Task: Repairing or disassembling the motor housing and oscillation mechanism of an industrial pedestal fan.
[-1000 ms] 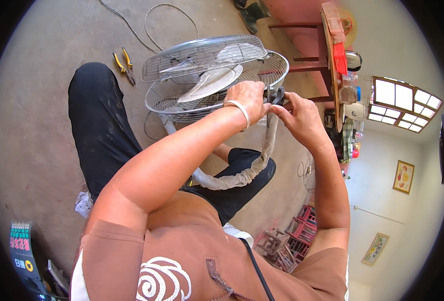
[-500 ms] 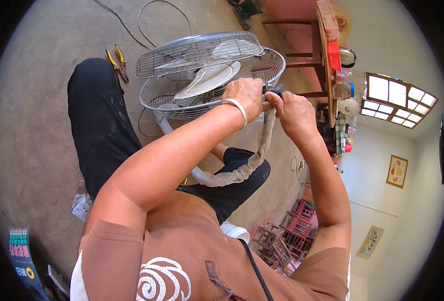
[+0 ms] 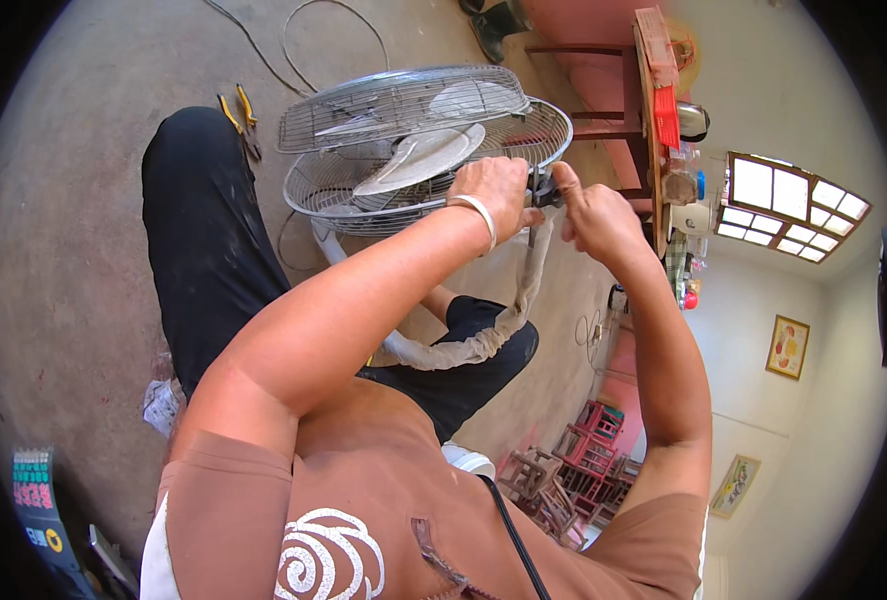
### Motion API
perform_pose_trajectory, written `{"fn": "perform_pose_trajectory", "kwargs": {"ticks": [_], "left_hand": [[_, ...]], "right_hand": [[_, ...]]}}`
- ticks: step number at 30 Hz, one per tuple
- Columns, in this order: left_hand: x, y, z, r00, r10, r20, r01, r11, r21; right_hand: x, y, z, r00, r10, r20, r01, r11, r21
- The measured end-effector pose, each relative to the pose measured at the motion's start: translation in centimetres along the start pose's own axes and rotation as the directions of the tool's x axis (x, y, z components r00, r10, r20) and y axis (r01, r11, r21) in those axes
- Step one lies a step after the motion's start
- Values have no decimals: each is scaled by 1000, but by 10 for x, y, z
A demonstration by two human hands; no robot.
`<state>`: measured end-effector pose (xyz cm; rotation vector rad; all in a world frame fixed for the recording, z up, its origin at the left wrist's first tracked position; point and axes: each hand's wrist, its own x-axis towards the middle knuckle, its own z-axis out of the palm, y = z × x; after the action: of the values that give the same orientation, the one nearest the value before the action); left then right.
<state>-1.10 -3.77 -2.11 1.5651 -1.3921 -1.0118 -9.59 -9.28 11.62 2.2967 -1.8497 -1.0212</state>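
A bare grey concrete floor [image 3: 83,200] fills the left. A red wooden table [image 3: 631,100] stands at the top, stacked red stools [image 3: 583,450] lower right. Daylight enters a paned window [image 3: 795,205] in the pale wall [image 3: 833,400], which carries two framed pictures [image 3: 787,346]

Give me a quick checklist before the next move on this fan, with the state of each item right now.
1. Left hand gripping at the fan guard rim: ok.
2. Right hand on the small dark part between the hands: ok.
3. Whether that part is fully seated: cannot tell, fingers hide it.
4. Blade still and clear of fingers: ok.
5. Fan's grimy curved stand tube resting across the lap: ok.
6. Pliers on the floor, beyond the knee: not ok for a quick grab.
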Motion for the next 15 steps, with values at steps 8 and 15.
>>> {"fn": "perform_pose_trajectory", "kwargs": {"ticks": [8,15], "left_hand": [[2,1,-3,1000,-16,4,16,1000,-1],[1,3,0,1000,-28,13,28,1000,9]], "right_hand": [[-6,11,8,771,-565,-295,402,790,-462],[1,8,27,892,-348,-288,247,909,-335]]}}
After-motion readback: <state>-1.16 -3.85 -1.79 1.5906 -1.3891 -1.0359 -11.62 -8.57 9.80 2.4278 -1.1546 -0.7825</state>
